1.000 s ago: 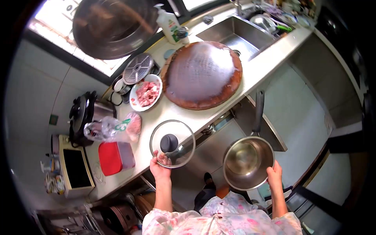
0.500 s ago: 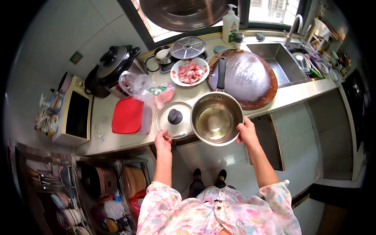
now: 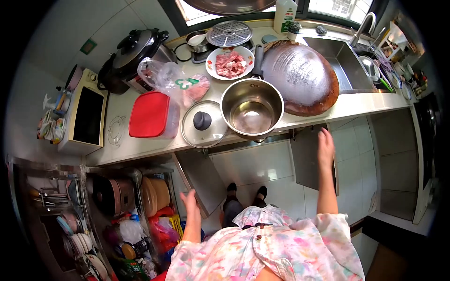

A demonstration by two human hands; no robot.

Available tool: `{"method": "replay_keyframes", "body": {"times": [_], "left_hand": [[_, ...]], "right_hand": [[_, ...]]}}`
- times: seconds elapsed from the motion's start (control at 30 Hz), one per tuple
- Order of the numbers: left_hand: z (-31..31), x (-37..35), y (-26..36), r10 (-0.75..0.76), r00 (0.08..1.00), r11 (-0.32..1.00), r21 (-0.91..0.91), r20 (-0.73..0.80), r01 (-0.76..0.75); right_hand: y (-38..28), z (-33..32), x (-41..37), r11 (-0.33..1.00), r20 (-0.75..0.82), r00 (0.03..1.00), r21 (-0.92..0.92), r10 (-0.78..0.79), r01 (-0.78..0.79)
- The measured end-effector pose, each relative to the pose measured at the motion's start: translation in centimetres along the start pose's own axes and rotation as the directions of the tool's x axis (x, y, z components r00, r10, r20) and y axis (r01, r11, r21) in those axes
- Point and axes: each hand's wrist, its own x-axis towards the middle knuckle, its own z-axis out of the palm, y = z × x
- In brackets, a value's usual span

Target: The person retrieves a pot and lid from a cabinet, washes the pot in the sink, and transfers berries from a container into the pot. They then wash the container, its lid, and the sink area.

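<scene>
My right hand point(image 3: 326, 147) is empty, fingers stretched out, and overlaps the outer edge of the swung-out right cabinet door point(image 3: 309, 161). Lower down, my left hand point(image 3: 191, 204) is also open and empty, beside the left cabinet door point(image 3: 200, 175), which stands out from the counter too. A steel saucepan point(image 3: 228, 100) with a black handle rests at the counter's front edge, with a shallow layer of liquid inside. Just left of it lies a glass lid point(image 3: 191, 122) with a black knob.
Behind the saucepan are a bowl of raw meat pieces point(image 3: 229, 64) and a round wooden board point(image 3: 331, 96) under a large metal dome point(image 3: 300, 70). A red-lidded container point(image 3: 149, 114), a plastic bag point(image 3: 161, 75) and a microwave point(image 3: 88, 114) stand left. The sink point(image 3: 337, 58) is right.
My right hand has let go of the saucepan and my left hand has left the lid. Both stay on the counter while my hands have drawn apart and lower, beside the cabinet doors.
</scene>
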Motion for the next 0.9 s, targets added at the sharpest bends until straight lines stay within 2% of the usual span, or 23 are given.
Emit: {"method": "replay_keyframes", "body": {"times": [0.03, 0.07, 0.1, 0.13, 0.2, 0.23, 0.27, 0.3, 0.33, 0.4, 0.43, 0.47, 0.5, 0.53, 0.6, 0.63, 0.67, 0.73, 0.77, 0.8, 0.87, 0.9], "left_hand": [[-1.4, 0.5, -2.1, -0.191, 0.981, 0.981, 0.012, 0.009, 0.191], [-0.9, -1.4, -2.8, -0.133, 0.991, 0.97, 0.206, 0.011, 0.128], [-0.4, -1.9, -2.8, -0.167, 0.985, 0.974, 0.164, 0.053, 0.156], [0.7, -2.2, -2.3, -0.196, 0.976, 0.975, 0.123, 0.097, 0.184], [4.1, -4.1, -1.1, -0.262, 0.947, 0.961, 0.142, 0.185, 0.238], [5.7, -4.8, -1.0, -0.292, 0.929, 0.953, 0.153, 0.228, 0.262], [6.9, -4.3, -2.2, -0.257, 0.923, 0.962, 0.165, 0.287, 0.217], [8.5, -4.8, -1.9, -0.294, 0.893, 0.956, 0.115, 0.341, 0.27], [10.2, -5.7, -1.3, -0.327, 0.858, 0.942, 0.07, 0.396, 0.327], [14.3, -9.3, 0.3, -0.399, 0.873, 0.917, 0.129, 0.281, 0.378], [15.9, -11.3, 1.3, -0.433, 0.874, 0.9, 0.156, 0.222, 0.407], [17.0, -13.0, 2.5, -0.358, 0.86, 0.931, 0.066, 0.363, 0.359], [18.3, -14.6, 3.9, -0.267, 0.825, 0.946, -0.026, 0.498, 0.323], [19.7, -16.0, 5.3, -0.167, 0.767, 0.946, -0.119, 0.62, 0.303], [23.1, -17.7, 9.4, -0.079, 0.735, 0.952, -0.169, 0.674, 0.256], [24.7, -19.2, 11.5, -0.134, 0.777, 0.948, -0.149, 0.615, 0.281], [25.8, -18.8, 13.1, -0.202, 0.699, 0.919, -0.114, 0.686, 0.378], [28.0, -18.7, 14.2, -0.335, 0.74, 0.884, -0.078, 0.583, 0.462], [28.9, -18.1, 14.0, -0.312, 0.786, 0.89, -0.124, 0.534, 0.438], [29.3, -16.2, 13.2, -0.305, 0.777, 0.871, -0.169, 0.551, 0.462], [29.3, -13.5, 12.7, -0.35, 0.759, 0.854, -0.147, 0.55, 0.5], [29.4, -13.8, 12.8, -0.33, 0.775, 0.865, -0.157, 0.54, 0.478]], "right_hand": [[6.8, -2.7, 0.7, 0.937, -0.128, 0.986, -0.345, -0.103, 0.053], [12.5, -5.0, -0.8, 0.746, -0.291, 0.945, -0.66, -0.152, -0.083], [15.0, -7.6, -2.0, 0.688, -0.276, 0.941, -0.645, 0.194, -0.332], [16.5, -9.2, -3.1, 0.549, -0.256, 0.816, -0.632, 0.518, -0.547], [18.4, -9.8, -4.7, 0.552, -0.188, 0.793, -0.626, 0.579, -0.551], [17.3, -8.9, -5.4, 0.52, -0.196, 0.797, -0.665, 0.571, -0.536], [17.3, -8.2, -5.9, 0.542, -0.146, 0.826, -0.69, 0.545, -0.479], [15.6, -7.1, -6.7, 0.563, -0.076, 0.825, -0.696, 0.56, -0.446], [15.9, -5.6, -8.0, 0.614, -0.008, 0.863, -0.7, 0.505, -0.366], [16.1, -2.9, -10.1, 0.785, 0.271, 0.881, -0.598, 0.387, -0.16], [16.7, -1.5, -10.5, 0.892, 0.473, 0.826, -0.446, 0.307, -0.076], [12.2, -0.5, -11.3, 0.903, 0.446, 0.788, -0.144, 0.424, -0.404], [12.1, 0.8, -11.2, 0.881, 0.496, 0.739, -0.138, 0.457, -0.453], [14.6, 2.5, -11.4, 0.956, 0.471, 0.832, -0.141, 0.293, -0.257], [8.8, 0.5, -9.7, 0.954, 0.517, 0.812, -0.257, 0.27, -0.154], [8.4, -0.6, -8.6, 0.955, 0.557, 0.783, -0.253, 0.277, -0.157], [8.1, -1.5, -7.6, 0.956, 0.599, 0.751, -0.247, 0.278, -0.156], [8.0, -3.8, -5.9, 0.948, 0.525, 0.795, -0.248, 0.304, -0.199], [8.1, -5.1, -4.9, 0.944, 0.489, 0.813, -0.246, 0.315, -0.218], [8.4, -6.4, -3.9, 0.938, 0.454, 0.829, -0.262, 0.327, -0.227], [9.9, -8.6, -2.8, 0.925, 0.392, 0.85, -0.282, 0.353, -0.254], [11.3, -9.4, -2.4, 0.919, 0.36, 0.858, -0.281, 0.367, -0.275]]}}
